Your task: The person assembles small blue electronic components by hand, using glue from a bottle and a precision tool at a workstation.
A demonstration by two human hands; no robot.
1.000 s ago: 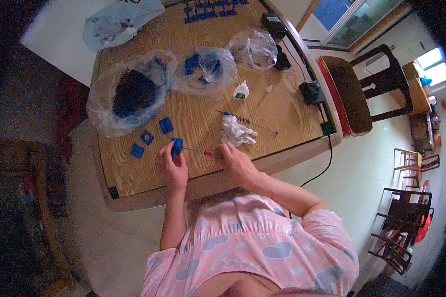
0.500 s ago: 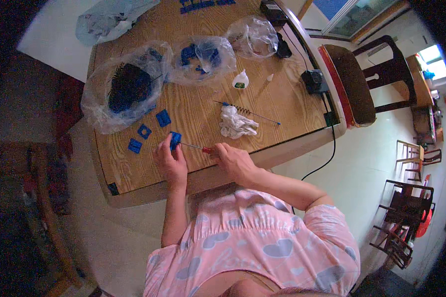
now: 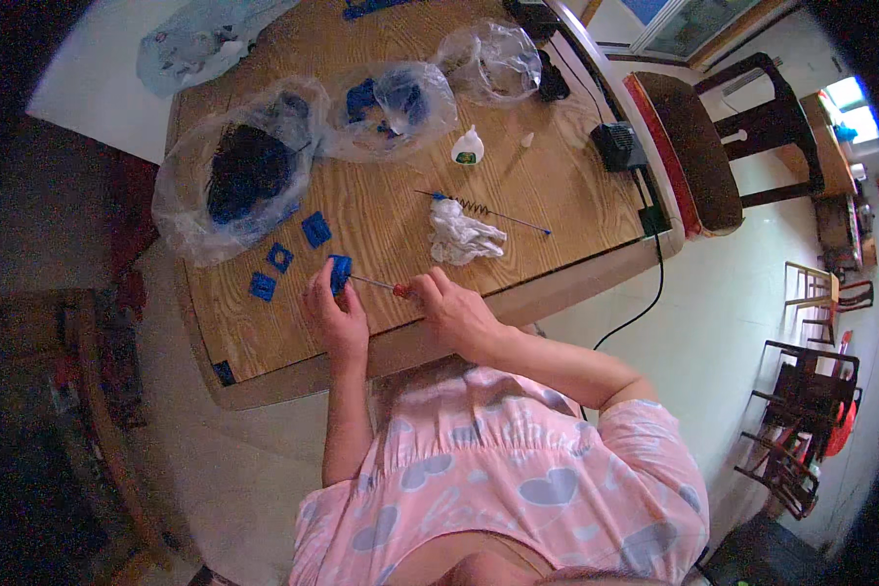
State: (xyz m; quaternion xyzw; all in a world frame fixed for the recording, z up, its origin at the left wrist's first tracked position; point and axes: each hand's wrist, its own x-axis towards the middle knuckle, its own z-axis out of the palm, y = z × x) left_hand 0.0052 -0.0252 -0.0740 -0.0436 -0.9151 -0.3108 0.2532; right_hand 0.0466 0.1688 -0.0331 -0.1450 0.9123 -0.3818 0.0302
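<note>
Near the table's front edge, my left hand (image 3: 338,317) is closed on a small blue plastic part (image 3: 339,272), pinched between thumb and fingers. My right hand (image 3: 451,311) grips the red handle of a screwdriver (image 3: 376,284), whose metal shaft points left and meets the blue part. The exact contact at the tip is too small to make out. Just beyond the left hand lie several loose blue pieces, among them a square one with a round hole (image 3: 279,257) and a rectangular one (image 3: 316,230).
A crumpled white cloth (image 3: 462,234) lies by a thin rod with a spring (image 3: 476,207). Farther back stand a small white bottle (image 3: 468,148) and clear bags of dark parts (image 3: 190,230), blue parts (image 3: 342,146) and other items (image 3: 503,63). A black adapter (image 3: 615,146) sits at the right edge.
The view has shifted slightly, so the table items sit a little higher and farther left. Both hands keep their holds on the blue part and the screwdriver.
</note>
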